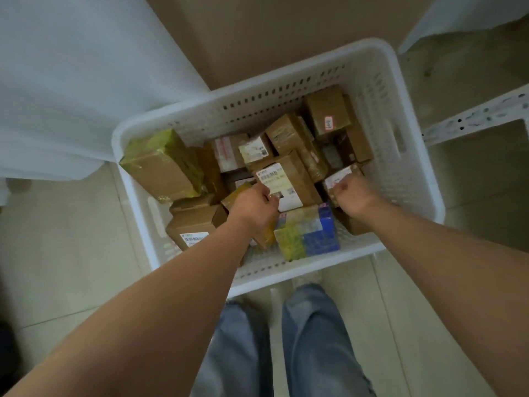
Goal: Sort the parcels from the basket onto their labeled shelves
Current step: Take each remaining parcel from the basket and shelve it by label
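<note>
Inside white basket: left hand curled onto labelled carton; right hand fisted gripping small parcel.

We see white perforated plastic basket, smooth, slightly glossy. Parcels mostly matt brown cardboard; big one at left wrapped in shiny yellowish tape, crinkly. Center box has white paper label. Blue-and-yellow box looks glossy under clear tape. Floor tiles pale, smooth, faint sheen. Jeans faded denim cloth. White perforated metal shelf rail, painted, scuffed.
</note>
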A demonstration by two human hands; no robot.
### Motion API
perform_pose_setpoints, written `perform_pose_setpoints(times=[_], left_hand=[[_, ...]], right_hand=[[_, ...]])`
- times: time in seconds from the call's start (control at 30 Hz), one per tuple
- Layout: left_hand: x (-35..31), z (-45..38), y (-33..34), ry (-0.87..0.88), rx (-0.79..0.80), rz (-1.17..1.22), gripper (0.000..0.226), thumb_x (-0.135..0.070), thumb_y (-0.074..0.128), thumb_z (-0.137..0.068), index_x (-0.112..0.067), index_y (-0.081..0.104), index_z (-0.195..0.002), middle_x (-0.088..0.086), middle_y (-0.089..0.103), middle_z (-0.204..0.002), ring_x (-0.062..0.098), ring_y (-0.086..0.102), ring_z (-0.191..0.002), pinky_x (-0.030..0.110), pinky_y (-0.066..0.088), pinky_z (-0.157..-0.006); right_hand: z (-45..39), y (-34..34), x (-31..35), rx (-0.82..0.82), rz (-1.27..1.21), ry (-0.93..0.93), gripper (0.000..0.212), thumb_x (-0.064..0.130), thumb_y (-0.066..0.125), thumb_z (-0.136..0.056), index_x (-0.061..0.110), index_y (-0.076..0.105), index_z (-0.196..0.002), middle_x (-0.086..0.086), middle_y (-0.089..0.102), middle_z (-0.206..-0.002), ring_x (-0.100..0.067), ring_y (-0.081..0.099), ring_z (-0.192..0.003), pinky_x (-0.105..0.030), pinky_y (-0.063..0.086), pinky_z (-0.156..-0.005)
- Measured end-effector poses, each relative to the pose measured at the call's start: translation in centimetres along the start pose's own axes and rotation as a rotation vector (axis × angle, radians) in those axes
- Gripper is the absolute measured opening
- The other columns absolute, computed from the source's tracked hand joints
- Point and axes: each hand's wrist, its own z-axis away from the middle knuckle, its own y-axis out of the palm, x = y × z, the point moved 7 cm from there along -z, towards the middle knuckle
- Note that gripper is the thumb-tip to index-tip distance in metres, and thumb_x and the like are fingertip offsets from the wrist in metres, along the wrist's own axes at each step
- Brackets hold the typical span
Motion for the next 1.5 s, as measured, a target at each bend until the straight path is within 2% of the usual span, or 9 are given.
perform_pose_setpoints(times=[0.3,0.47,0.53,0.63,0.8,1.07,1.2,1.37,1.5], left_hand=[[4.0,-1.5,7.6,-0.19,0.091,0.062,0.042,-0.04,0.042,-0.1,-0.006,0.053,-0.12,0.013,0.059,-0.114,0.028,0.056,-0.099,0.032,0.046,-0.081],[5.6,-1.6,9.7,-0.392,0.2,0.306,0.045,-0.039,0.037,-0.102,-0.006,0.053,-0.127,0.01,0.058,-0.104,0.029,0.058,-0.093,0.041,0.055,-0.084],[5.7,-1.1,9.8,-0.493,0.186,0.497,0.039,-0.032,0.038,-0.103,-0.009,0.05,-0.132,0.006,0.055,-0.093,0.027,0.057,-0.089,0.041,0.057,-0.077],[5.8,-0.5,8.5,-0.538,0.118,0.663,0.036,-0.033,0.036,-0.104,-0.012,0.051,-0.129,0.014,0.06,-0.111,0.033,0.062,-0.098,0.043,0.057,-0.071],[5.4,0.3,4.8,-0.544,-0.002,0.76,0.043,-0.045,0.034,-0.101,-0.01,0.059,-0.102,0.017,0.067,-0.103,0.034,0.066,-0.096,0.048,0.056,-0.081],[2.5,1.6,2.3,-0.531,-0.007,0.804,0.048,-0.056,0.038,-0.095,-0.011,0.055,-0.094,0.011,0.065,-0.102,0.028,0.064,-0.093,0.045,0.051,-0.094],[0.9,1.6,2.8,-0.465,-0.022,0.741,0.049,-0.046,0.034,-0.101,-0.009,0.058,-0.123,0.011,0.062,-0.114,0.03,0.058,-0.104,0.043,0.049,-0.097],[4.1,1.1,3.1,-0.467,0.001,0.617,0.042,-0.035,0.038,-0.102,-0.012,0.048,-0.136,0.013,0.054,-0.128,0.033,0.054,-0.114,0.043,0.046,-0.1],[6.5,1.4,4.3,-0.505,0.041,0.575,0.036,-0.032,0.044,-0.101,-0.012,0.052,-0.13,0.013,0.058,-0.12,0.032,0.056,-0.112,0.038,0.047,-0.096]], right_hand=[[-3.1,6.5,-3.6,0.154,-0.029,0.091,0.051,0.044,0.034,-0.102,0.004,0.058,-0.122,-0.021,0.057,-0.124,-0.036,0.053,-0.114,-0.034,0.037,-0.082],[-3.9,8.9,-5.0,0.257,-0.18,0.249,0.056,0.048,0.034,-0.101,0.005,0.053,-0.131,-0.016,0.055,-0.13,-0.032,0.052,-0.116,-0.034,0.038,-0.093],[-3.7,9.2,-5.5,0.251,-0.333,0.307,0.048,0.047,0.036,-0.1,0.01,0.056,-0.123,-0.012,0.059,-0.117,-0.028,0.056,-0.1,-0.035,0.041,-0.09],[-2.6,8.8,-5.7,0.231,-0.609,0.407,0.042,0.052,0.034,-0.097,0.021,0.058,-0.108,-0.01,0.063,-0.101,-0.028,0.06,-0.086,-0.038,0.048,-0.076],[-2.7,4.5,-3.3,-0.029,-0.765,0.305,0.045,0.042,0.041,-0.093,0.017,0.056,-0.06,-0.014,0.061,-0.082,-0.036,0.063,-0.092,-0.053,0.049,-0.094],[-0.8,1.1,3.8,-0.182,-0.926,0.124,0.031,0.035,0.044,-0.101,0.019,0.055,-0.077,-0.002,0.052,-0.061,-0.004,0.052,-0.035,-0.028,0.053,-0.051],[0.1,3.4,4.9,-0.164,-0.847,0.19,0.03,0.031,0.036,-0.104,0.018,0.054,-0.083,-0.01,0.061,-0.083,-0.01,0.061,-0.053,-0.019,0.048,-0.042],[-0.8,0.3,0.0,-0.388,-0.503,0.204,0.029,0.022,0.038,-0.103,0.004,0.061,-0.106,-0.024,0.064,-0.108,-0.038,0.063,-0.099,-0.041,0.051,-0.084],[-1.7,-2.6,-4.5,-0.491,-0.329,0.251,0.025,0.015,0.044,-0.1,0.001,0.057,-0.116,-0.025,0.06,-0.118,-0.039,0.058,-0.108,-0.036,0.045,-0.079]])
